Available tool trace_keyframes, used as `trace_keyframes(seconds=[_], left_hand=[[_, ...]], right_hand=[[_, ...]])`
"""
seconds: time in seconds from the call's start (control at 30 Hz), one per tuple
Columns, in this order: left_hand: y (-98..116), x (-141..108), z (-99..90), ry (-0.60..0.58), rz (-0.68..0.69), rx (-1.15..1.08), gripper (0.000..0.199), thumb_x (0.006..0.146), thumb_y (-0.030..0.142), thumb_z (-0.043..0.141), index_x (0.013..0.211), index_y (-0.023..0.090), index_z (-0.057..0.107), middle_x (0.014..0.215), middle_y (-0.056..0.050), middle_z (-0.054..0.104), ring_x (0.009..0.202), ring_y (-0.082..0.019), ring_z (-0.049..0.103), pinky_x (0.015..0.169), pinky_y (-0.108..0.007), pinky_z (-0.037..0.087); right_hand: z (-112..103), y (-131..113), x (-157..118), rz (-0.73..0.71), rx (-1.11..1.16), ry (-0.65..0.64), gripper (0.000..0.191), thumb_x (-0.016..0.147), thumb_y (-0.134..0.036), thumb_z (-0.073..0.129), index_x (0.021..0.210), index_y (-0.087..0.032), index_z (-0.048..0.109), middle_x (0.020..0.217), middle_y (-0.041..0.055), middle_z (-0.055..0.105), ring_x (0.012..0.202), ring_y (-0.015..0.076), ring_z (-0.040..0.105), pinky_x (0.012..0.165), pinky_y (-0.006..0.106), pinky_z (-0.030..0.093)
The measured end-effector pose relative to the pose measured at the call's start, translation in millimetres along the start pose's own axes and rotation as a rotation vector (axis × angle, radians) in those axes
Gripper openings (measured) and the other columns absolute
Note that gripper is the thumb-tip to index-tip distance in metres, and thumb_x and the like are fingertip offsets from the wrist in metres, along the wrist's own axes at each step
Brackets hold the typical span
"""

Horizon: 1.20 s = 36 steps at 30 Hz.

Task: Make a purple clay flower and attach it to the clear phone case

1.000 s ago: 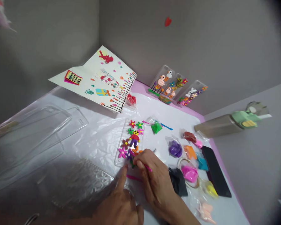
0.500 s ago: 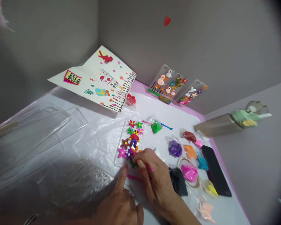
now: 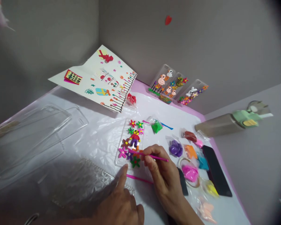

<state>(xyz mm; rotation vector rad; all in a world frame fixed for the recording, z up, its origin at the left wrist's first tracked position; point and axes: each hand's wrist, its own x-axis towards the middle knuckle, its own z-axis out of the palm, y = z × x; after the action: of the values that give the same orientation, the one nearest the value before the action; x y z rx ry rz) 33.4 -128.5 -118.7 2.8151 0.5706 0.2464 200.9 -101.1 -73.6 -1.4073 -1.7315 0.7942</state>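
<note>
A clear phone case (image 3: 119,161) decorated with clay flowers and a small clay figure (image 3: 135,137) lies on the table. My right hand (image 3: 165,172) pinches a thin pink clay modelling tool (image 3: 154,157) just right of the case, its tip over the lower flowers. The green clay flower (image 3: 135,162) at the case's lower end is now in full sight. My left hand (image 3: 121,197) points with its index finger stretched out at the case's near edge; its other fingers are curled and hold nothing. A second pink stick (image 3: 139,178) lies between my hands, partly hidden by the right one.
Bags of clay, including green (image 3: 156,126), purple (image 3: 175,148) and pink (image 3: 189,172), lie to the right beside a black phone (image 3: 216,172). A bottle (image 3: 220,124) stands behind them. Clear cases (image 3: 32,131) lie left, decorated cases (image 3: 161,79) lean on the wall, near a card (image 3: 84,72).
My right hand has drawn back a little to the right and lifted the pink tool off the lower flowers, uncovering the green one. My left hand stays nearly still.
</note>
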Motion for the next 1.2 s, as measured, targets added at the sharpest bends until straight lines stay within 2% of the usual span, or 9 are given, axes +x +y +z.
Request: trace_keyframes(seconds=[0.27, 0.4, 0.77, 1.0, 1.2], left_hand=[[2, 1, -3.6, -0.021, -0.010, 0.003, 0.023, 0.094, 0.020, 0.061, 0.076, 0.018, 0.074, 0.064, -0.003, 0.076, 0.057, -0.019, 0.067, 0.111, -0.053, 0.039], [1, 0, -4.0, -0.020, -0.005, 0.011, 0.021, 0.093, 0.021, 0.063, 0.075, 0.018, 0.074, 0.065, -0.003, 0.077, 0.057, -0.019, 0.067, 0.111, -0.054, 0.039], [-2, 7, -8.5, -0.063, 0.019, 0.022, 0.018, 0.087, 0.021, 0.069, 0.068, 0.020, 0.071, 0.060, -0.002, 0.075, 0.051, -0.019, 0.066, 0.105, -0.055, 0.045], [-1, 3, -8.7, -0.033, 0.008, 0.017, 0.020, 0.089, 0.021, 0.065, 0.071, 0.020, 0.073, 0.064, -0.002, 0.076, 0.056, -0.018, 0.066, 0.109, -0.051, 0.041], [-1, 5, -10.8, -0.055, 0.004, 0.027, 0.019, 0.088, 0.021, 0.066, 0.071, 0.020, 0.073, 0.063, -0.002, 0.076, 0.053, -0.018, 0.065, 0.108, -0.053, 0.041]], right_hand=[[-3, 7, 4, 0.117, 0.135, -0.084, 0.011, 0.103, -0.025, 0.053, 0.097, -0.025, 0.063, 0.090, -0.0019, 0.061, 0.081, 0.0113, 0.058, 0.074, 0.023, 0.045], [-3, 10, 4, 0.160, 0.176, -0.082, 0.009, 0.102, -0.026, 0.057, 0.097, -0.026, 0.065, 0.091, -0.0015, 0.065, 0.083, 0.0124, 0.060, 0.075, 0.025, 0.046], [0, 10, 4, 0.098, 0.102, -0.025, 0.010, 0.100, -0.022, 0.057, 0.096, -0.025, 0.065, 0.090, -0.0024, 0.069, 0.082, 0.0111, 0.063, 0.075, 0.022, 0.049], [-1, 11, 4, 0.078, 0.074, -0.026, 0.011, 0.100, -0.021, 0.056, 0.096, -0.026, 0.065, 0.089, -0.0038, 0.068, 0.080, 0.0096, 0.062, 0.074, 0.020, 0.048], [0, 11, 4, 0.082, 0.070, -0.027, 0.011, 0.100, -0.020, 0.056, 0.095, -0.025, 0.064, 0.088, -0.0033, 0.067, 0.080, 0.0102, 0.061, 0.074, 0.021, 0.048]])
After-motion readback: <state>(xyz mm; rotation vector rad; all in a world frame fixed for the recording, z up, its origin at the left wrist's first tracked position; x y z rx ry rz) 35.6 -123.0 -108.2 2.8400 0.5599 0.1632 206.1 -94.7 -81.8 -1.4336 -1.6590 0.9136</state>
